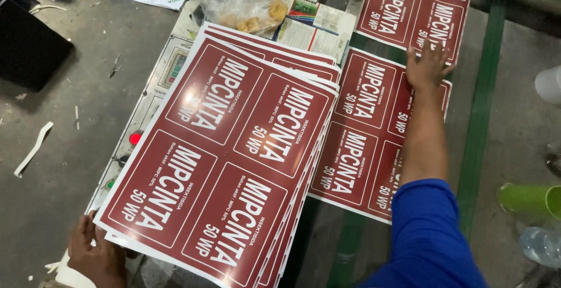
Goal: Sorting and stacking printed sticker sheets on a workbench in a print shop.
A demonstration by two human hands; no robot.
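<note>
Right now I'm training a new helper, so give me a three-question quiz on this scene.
1. True or false: the left hand grips the near corner of the stack of red sheets.
2. The right hand rests on: A) the clear plastic bag, B) a separate red sheet, C) the green cup.
3. What colour is the sleeve on the right arm?

Key: 1 true; 2 B; 3 blue.

Fanned stack of red label sheets (pixel 234 148)
</note>
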